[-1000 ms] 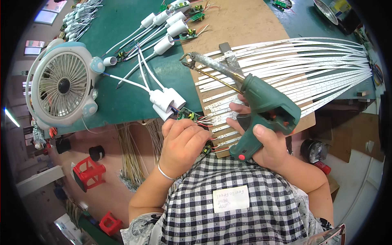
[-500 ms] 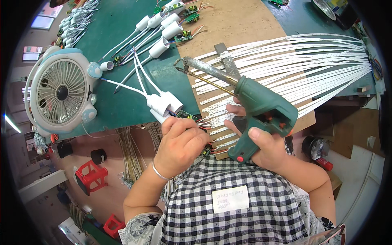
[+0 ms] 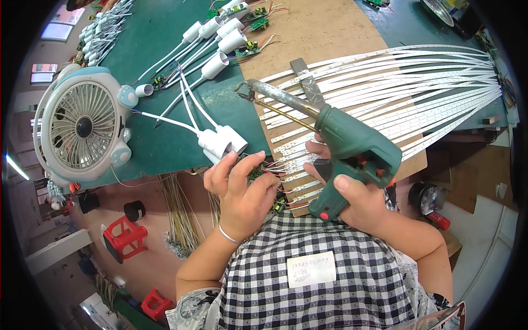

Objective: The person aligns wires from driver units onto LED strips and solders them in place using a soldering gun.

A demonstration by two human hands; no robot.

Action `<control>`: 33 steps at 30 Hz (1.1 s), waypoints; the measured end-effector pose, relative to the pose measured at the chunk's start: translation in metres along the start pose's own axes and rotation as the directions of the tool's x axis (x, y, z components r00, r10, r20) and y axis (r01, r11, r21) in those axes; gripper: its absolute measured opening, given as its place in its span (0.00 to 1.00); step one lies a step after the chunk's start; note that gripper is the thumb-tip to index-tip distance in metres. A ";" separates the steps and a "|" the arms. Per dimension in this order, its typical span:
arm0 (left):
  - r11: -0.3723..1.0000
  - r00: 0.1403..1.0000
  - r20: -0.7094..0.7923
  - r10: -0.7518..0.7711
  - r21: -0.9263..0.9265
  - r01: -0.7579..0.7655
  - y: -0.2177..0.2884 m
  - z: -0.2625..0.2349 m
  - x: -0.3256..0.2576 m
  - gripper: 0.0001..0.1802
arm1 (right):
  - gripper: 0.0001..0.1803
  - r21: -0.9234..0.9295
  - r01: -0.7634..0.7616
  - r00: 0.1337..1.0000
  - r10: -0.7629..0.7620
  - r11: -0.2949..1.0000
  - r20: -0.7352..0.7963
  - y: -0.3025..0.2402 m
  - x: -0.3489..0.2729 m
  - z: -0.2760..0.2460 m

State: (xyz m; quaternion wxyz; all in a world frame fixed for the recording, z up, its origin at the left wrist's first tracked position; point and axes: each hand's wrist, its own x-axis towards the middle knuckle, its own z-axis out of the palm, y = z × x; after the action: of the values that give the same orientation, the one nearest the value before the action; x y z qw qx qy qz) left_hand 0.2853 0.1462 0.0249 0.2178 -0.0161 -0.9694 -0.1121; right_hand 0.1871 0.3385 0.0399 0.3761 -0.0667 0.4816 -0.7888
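While the right hand (image 3: 360, 201) grips a green soldering gun (image 3: 352, 148) by its handle, the left hand (image 3: 242, 190) pinches a small circuit board (image 3: 256, 172) at the green bench's (image 3: 159, 60) near edge. White LED strips (image 3: 418, 93) fan out rightward; a small fan (image 3: 82, 129) stands left.

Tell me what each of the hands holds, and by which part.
Right hand: green soldering gun, by its grip. Left hand: small circuit board, pinched at its edge.

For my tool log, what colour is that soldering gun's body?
Dark green soldering gun, seen in the head view.
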 end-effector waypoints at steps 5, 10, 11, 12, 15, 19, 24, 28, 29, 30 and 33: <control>1.000 1.000 0.010 -0.006 0.006 0.006 -0.003 0.011 -0.005 0.08 | 0.38 -0.004 0.004 1.000 -0.004 1.000 -0.001 0.000 0.000 0.001; 0.996 0.997 -0.052 0.049 0.071 -0.045 0.002 0.006 0.001 0.08 | 0.38 0.010 -0.002 1.000 0.002 1.000 -0.011 0.000 0.000 0.001; 0.996 0.997 -0.052 0.050 0.070 -0.046 0.003 0.002 0.004 0.08 | 0.38 0.010 -0.001 1.000 0.001 1.000 -0.012 0.000 0.000 0.001; 0.998 0.997 -0.053 0.064 0.023 -0.063 0.003 -0.002 0.006 0.08 | 0.38 0.015 0.001 1.000 0.000 1.000 -0.020 0.000 0.000 0.001; 0.994 0.993 -0.057 0.099 -0.044 -0.101 0.002 0.000 0.004 0.08 | 0.38 0.031 0.000 1.000 0.000 1.000 -0.027 0.000 0.000 0.001; 0.996 0.997 -0.020 0.080 -0.047 -0.081 0.004 0.002 -0.001 0.09 | 0.38 0.036 -0.008 1.000 0.008 0.999 -0.012 -0.001 0.000 0.002; 0.997 0.997 -0.030 0.073 -0.006 -0.073 0.003 0.002 -0.002 0.09 | 0.37 0.045 -0.009 1.000 0.009 0.999 -0.010 0.000 0.000 0.002; 1.000 0.999 -0.032 0.014 0.000 -0.014 0.004 0.006 -0.011 0.09 | 0.37 0.040 -0.008 1.000 0.009 0.999 -0.007 0.001 0.001 0.001; 1.000 0.998 -0.055 -0.005 -0.010 0.004 0.004 0.008 -0.014 0.09 | 0.37 0.040 -0.007 1.000 0.008 0.999 -0.004 0.001 0.001 0.001; 1.000 0.998 -0.057 -0.005 -0.008 0.004 0.003 0.011 -0.016 0.09 | 0.37 0.033 -0.012 1.000 0.012 0.999 -0.011 0.000 0.001 0.001; 0.998 0.989 -0.134 -0.059 -0.036 0.055 0.002 0.014 -0.020 0.09 | 0.37 0.026 -0.007 1.000 0.007 1.000 -0.017 0.001 0.001 0.001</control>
State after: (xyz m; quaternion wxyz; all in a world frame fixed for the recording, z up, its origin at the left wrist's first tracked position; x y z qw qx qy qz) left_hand 0.2973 0.1512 0.0048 0.2792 0.0158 -0.9506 -0.1348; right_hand 0.1877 0.3367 0.0396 0.3755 -0.0532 0.4750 -0.7941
